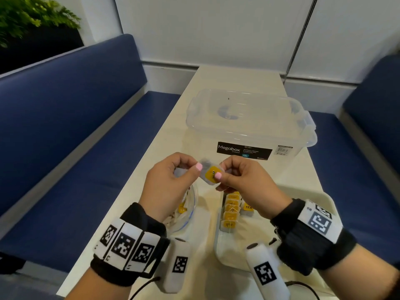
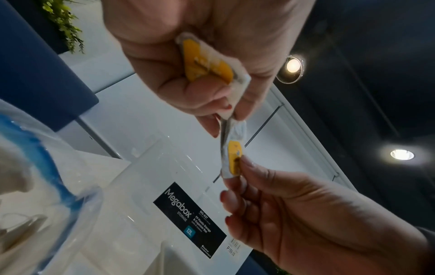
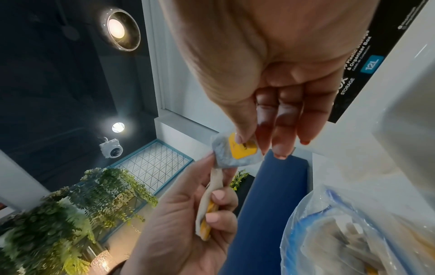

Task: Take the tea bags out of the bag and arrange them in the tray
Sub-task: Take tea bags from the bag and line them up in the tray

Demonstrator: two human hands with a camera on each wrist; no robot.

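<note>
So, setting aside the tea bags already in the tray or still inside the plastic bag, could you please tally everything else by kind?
Held tea bags: 2
Plastic bag: 1
Tray: 1
Storage box: 1
Total: 5

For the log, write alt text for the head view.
Both hands pinch tea bags above the table: the left hand holds one, the right hand a yellow-tagged tea bag. Below, a row of tea bags stands in the white tray; a clear Megabox storage box sits behind.

Black wristbands [image 1: 129, 245] carry white square-coded tags, and fingernails [image 1: 199, 166] are pink
</note>
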